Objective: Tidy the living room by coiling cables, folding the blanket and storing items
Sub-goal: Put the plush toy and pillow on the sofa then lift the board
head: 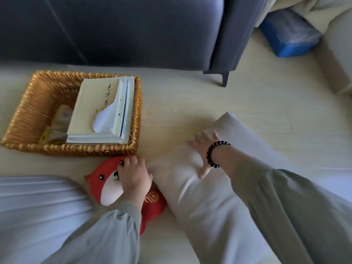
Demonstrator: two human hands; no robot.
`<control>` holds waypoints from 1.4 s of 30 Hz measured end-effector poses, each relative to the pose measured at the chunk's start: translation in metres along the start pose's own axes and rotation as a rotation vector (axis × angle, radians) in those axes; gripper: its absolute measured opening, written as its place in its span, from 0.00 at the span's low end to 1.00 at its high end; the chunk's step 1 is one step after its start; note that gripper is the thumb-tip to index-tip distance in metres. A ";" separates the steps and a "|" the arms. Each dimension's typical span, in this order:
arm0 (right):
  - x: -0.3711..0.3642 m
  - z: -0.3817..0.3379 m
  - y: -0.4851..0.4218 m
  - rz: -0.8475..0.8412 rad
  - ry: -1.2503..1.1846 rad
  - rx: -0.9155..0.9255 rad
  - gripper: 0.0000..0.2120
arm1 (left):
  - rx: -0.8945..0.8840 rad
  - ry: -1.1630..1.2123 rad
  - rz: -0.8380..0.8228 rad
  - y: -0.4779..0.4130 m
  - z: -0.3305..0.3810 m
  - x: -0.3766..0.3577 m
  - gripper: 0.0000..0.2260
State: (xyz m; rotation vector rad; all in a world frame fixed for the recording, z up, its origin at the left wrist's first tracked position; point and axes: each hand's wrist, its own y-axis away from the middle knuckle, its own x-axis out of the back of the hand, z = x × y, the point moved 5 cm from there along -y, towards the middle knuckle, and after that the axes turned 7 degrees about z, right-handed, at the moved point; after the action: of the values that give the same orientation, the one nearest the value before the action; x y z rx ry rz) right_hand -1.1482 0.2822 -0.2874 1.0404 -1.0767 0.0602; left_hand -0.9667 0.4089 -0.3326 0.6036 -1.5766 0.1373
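Observation:
A pale grey pillow (190, 187) lies on the light floor at the lower middle. My right hand (204, 149), with a dark bead bracelet on the wrist, rests flat on its upper part with fingers spread. My left hand (133, 177) lies on a red fox plush toy (106, 184) just left of the pillow, its fingers curled over the toy's head. A wicker basket (28, 111) stands further left and back, holding a stack of white books (95, 111) with a tissue on top.
A dark grey sofa (133, 29) runs along the back, its leg (224, 79) on the floor at centre right. A blue box (285, 35) sits at the back right. Pale fabric (38, 206) fills the lower left.

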 end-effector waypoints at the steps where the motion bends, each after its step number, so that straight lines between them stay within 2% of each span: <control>1: 0.001 -0.004 -0.007 -0.038 0.057 0.001 0.61 | 0.065 -0.033 -0.065 -0.002 -0.014 -0.008 0.31; 4: -0.005 -0.013 -0.025 -0.067 0.144 0.012 0.61 | 0.150 -0.051 -0.153 -0.005 -0.032 -0.024 0.41; 6: -0.008 -0.018 -0.033 -0.065 0.179 0.010 0.59 | 0.225 0.003 -0.098 -0.002 -0.039 -0.020 0.40; 9: -0.009 -0.022 -0.037 -0.040 0.206 0.010 0.53 | 0.482 0.182 0.010 0.002 -0.057 -0.014 0.40; 11: -0.008 -0.024 -0.036 -0.036 0.202 0.009 0.49 | 0.634 0.323 -0.041 0.003 -0.068 -0.019 0.44; 12: -0.008 -0.025 -0.035 -0.044 0.198 0.004 0.48 | 0.634 0.311 -0.087 0.002 -0.068 -0.019 0.45; 14: -0.009 -0.028 -0.032 -0.064 0.170 -0.015 0.42 | 0.526 0.203 -0.150 -0.001 -0.061 -0.016 0.45; 17: -0.013 -0.030 -0.028 -0.071 0.112 -0.031 0.28 | 0.362 0.124 -0.157 -0.005 -0.041 -0.009 0.44; 20: -0.010 -0.028 -0.020 -0.002 0.066 -0.035 0.15 | 0.329 0.165 -0.120 -0.003 -0.031 -0.001 0.36; 22: -0.004 -0.020 -0.003 0.018 0.050 -0.068 0.13 | 0.297 0.177 -0.079 0.004 -0.025 0.014 0.31; 24: 0.003 -0.010 0.022 0.038 0.028 -0.098 0.13 | 0.253 0.178 -0.024 0.015 -0.016 0.042 0.29; 28: 0.025 0.020 0.103 0.137 -0.151 -0.217 0.17 | 0.112 0.185 0.066 0.038 0.008 0.129 0.35; 30: 0.042 0.036 0.144 0.186 -0.181 -0.278 0.14 | 0.052 0.196 0.120 0.047 0.019 0.180 0.37; 36: 0.160 0.073 0.245 0.302 -0.142 -0.332 0.16 | 0.045 0.191 0.254 0.069 0.027 0.337 0.44; 42: 0.298 0.111 0.339 0.357 -0.176 -0.342 0.20 | 0.083 0.289 0.321 0.086 0.016 0.505 0.39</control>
State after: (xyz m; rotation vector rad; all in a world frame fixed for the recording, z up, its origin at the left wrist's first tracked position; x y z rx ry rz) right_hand -1.2411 0.2633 0.1676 0.5459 -1.3697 0.0701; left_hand -1.0096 0.3281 0.1713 0.3713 -1.3799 0.5108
